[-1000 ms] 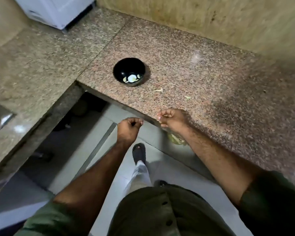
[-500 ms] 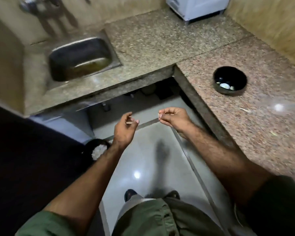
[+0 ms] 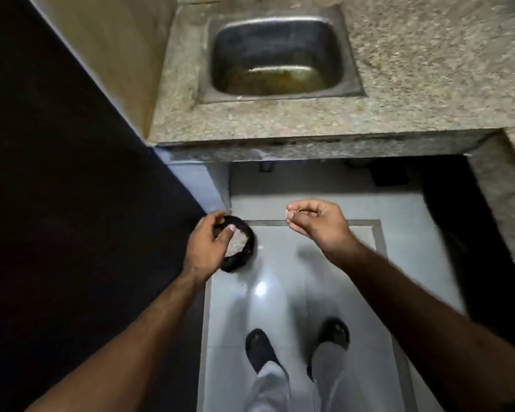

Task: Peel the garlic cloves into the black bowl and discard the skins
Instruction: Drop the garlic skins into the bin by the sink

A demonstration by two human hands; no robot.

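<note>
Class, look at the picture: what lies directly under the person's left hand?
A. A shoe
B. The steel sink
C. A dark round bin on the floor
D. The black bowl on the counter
C: the left hand hangs over the dark round bin on the floor, holding pale scraps.

granite counter (image 3: 414, 84); steel sink (image 3: 280, 52); glossy tiled floor (image 3: 414, 263); dim light

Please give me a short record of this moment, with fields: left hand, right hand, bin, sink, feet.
left hand: above the bin, fingers curled; whether it holds skin cannot be told
right hand: raised over the floor, fingertips pinched together on something tiny
bin: dark, round, on the floor, pale scraps inside
sink: steel, murky water at the bottom
feet: in dark sandals on glossy tiles
</note>
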